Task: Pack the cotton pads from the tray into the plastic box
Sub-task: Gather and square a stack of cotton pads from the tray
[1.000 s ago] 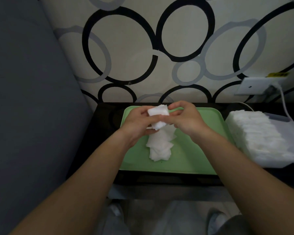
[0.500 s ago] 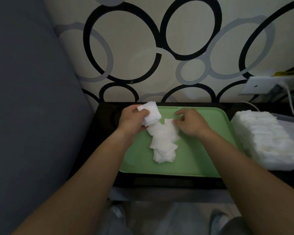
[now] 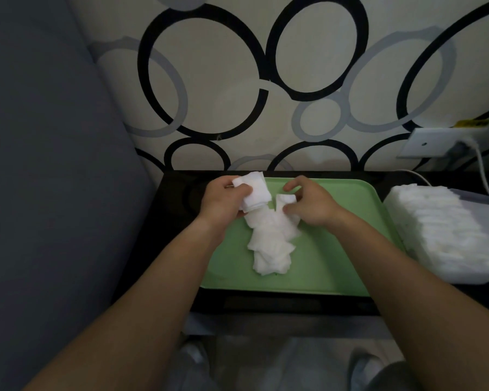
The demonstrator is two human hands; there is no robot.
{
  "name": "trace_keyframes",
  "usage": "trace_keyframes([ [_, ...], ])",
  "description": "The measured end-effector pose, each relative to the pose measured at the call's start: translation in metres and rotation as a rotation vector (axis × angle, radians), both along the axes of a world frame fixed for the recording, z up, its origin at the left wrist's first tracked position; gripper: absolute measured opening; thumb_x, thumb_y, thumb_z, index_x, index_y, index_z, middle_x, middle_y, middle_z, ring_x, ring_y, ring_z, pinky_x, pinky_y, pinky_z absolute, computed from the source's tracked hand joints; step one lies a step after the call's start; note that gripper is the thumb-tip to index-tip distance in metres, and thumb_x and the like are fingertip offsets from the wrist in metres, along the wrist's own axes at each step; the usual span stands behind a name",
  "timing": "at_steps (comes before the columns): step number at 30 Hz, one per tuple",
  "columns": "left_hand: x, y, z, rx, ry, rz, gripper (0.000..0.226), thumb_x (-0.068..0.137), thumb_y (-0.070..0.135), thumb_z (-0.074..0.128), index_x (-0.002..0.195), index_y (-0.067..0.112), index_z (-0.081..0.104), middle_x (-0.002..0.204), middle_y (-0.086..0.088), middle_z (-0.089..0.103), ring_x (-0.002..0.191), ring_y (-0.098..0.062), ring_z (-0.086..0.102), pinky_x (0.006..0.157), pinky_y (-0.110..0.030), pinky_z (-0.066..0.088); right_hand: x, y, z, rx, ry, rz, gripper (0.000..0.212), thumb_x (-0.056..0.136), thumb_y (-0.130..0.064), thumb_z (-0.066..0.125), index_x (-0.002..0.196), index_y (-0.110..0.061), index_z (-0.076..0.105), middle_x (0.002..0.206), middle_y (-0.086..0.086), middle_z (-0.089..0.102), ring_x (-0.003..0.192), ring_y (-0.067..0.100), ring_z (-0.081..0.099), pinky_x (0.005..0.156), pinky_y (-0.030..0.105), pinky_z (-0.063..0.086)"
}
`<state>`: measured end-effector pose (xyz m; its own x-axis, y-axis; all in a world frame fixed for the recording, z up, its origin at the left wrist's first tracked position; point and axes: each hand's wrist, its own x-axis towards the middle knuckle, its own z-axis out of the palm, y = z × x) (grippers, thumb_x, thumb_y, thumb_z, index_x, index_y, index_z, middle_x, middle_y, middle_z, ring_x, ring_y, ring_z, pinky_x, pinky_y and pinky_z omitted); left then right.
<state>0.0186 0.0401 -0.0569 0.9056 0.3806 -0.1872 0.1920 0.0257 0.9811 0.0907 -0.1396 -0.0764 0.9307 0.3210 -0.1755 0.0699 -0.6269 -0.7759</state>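
Gathering pile: loose cotton pads lie mid-tray, nearest us.
Right hand: we have dropped it from the stack back to the pile, and it now pinches the top pad.
Left hand: still grips our small stack over the tray's far-left corner.
Meaning: we judge the handful is still growing, so no transfer yet.
Plastic box: on the counter right of the tray, already well filled.

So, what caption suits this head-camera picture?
Left hand grips a stack of cotton pads while right hand pinches a pad from the pile on the green tray, beside the filled plastic box.
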Motion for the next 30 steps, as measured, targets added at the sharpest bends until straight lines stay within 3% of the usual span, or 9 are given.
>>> trace_keyframes([
  [6, -0.002, 0.000, -0.001, -0.004, 0.012, -0.001, 0.018, 0.089, 0.009, 0.064, 0.105, 0.016, 0.067, 0.103, -0.007, 0.068, 0.100, -0.026, 0.066, 0.084, -0.043, 0.060, -0.009, -0.012, 0.012, 0.314, 0.155, -0.078, 0.007, 0.091, -0.007, 0.063, 0.091, -0.010, 0.070, 0.084, 0.006, 0.066, 0.074, 0.019, 0.060, 0.062, 0.025, 0.051],
  [8, -0.002, 0.000, 0.000, -0.015, 0.016, 0.006, 0.018, 0.089, 0.007, 0.063, 0.105, 0.015, 0.067, 0.103, -0.007, 0.067, 0.101, -0.027, 0.066, 0.083, -0.045, 0.060, -0.012, -0.018, 0.019, 0.379, 0.144, -0.097, 0.008, 0.094, -0.009, 0.061, 0.095, -0.007, 0.068, 0.092, 0.010, 0.067, 0.084, 0.024, 0.063, 0.076, 0.036, 0.054],
  [10, -0.002, -0.002, 0.000, -0.049, 0.025, -0.004, 0.019, 0.090, 0.007, 0.061, 0.108, 0.012, 0.066, 0.108, -0.010, 0.065, 0.102, -0.029, 0.065, 0.072, -0.040, 0.061, -0.015, -0.022, 0.028, 0.432, 0.097, -0.099, 0.011, 0.096, -0.011, 0.058, 0.099, -0.007, 0.068, 0.100, 0.012, 0.069, 0.093, 0.028, 0.065, 0.087, 0.042, 0.054],
  [12, -0.002, -0.005, 0.002, -0.078, 0.036, -0.026, 0.022, 0.092, 0.007, 0.060, 0.113, 0.010, 0.064, 0.114, -0.012, 0.063, 0.103, -0.031, 0.064, 0.064, -0.034, 0.060, -0.020, -0.023, 0.038, 0.518, 0.043, -0.094, 0.010, 0.097, -0.011, 0.057, 0.099, -0.010, 0.068, 0.101, 0.009, 0.069, 0.097, 0.026, 0.066, 0.087, 0.041, 0.056],
  [16, -0.004, -0.015, 0.006, -0.078, 0.022, -0.121, 0.023, 0.093, 0.005, 0.061, 0.115, 0.009, 0.061, 0.111, -0.013, 0.066, 0.100, -0.029, 0.068, 0.065, -0.035, 0.061, -0.032, -0.019, 0.053, 0.738, 0.114, -0.007, 0.009, 0.094, -0.005, 0.061, 0.097, -0.010, 0.068, 0.090, 0.004, 0.071, 0.087, 0.019, 0.068, 0.081, 0.037, 0.058],
  [20, -0.008, -0.028, 0.011, -0.121, -0.029, -0.225, 0.029, 0.088, 0.008, 0.071, 0.116, 0.008, 0.062, 0.102, -0.008, 0.074, 0.093, -0.021, 0.072, 0.068, -0.033, 0.060, -0.037, -0.013, 0.053, 0.724, 0.119, 0.010, 0.011, 0.086, 0.000, 0.068, 0.088, -0.011, 0.070, 0.081, 0.008, 0.073, 0.078, 0.021, 0.069, 0.079, 0.039, 0.058],
  [30, -0.011, -0.032, 0.017, -0.183, -0.041, -0.293, 0.027, 0.093, 0.010, 0.065, 0.120, 0.007, 0.066, 0.106, -0.011, 0.075, 0.090, -0.016, 0.073, 0.068, -0.025, 0.058, -0.035, -0.011, 0.046, 0.616, 0.031, -0.081, 0.011, 0.084, -0.004, 0.074, 0.081, -0.012, 0.068, 0.071, 0.004, 0.066, 0.073, 0.021, 0.064, 0.075, 0.040, 0.053],
])
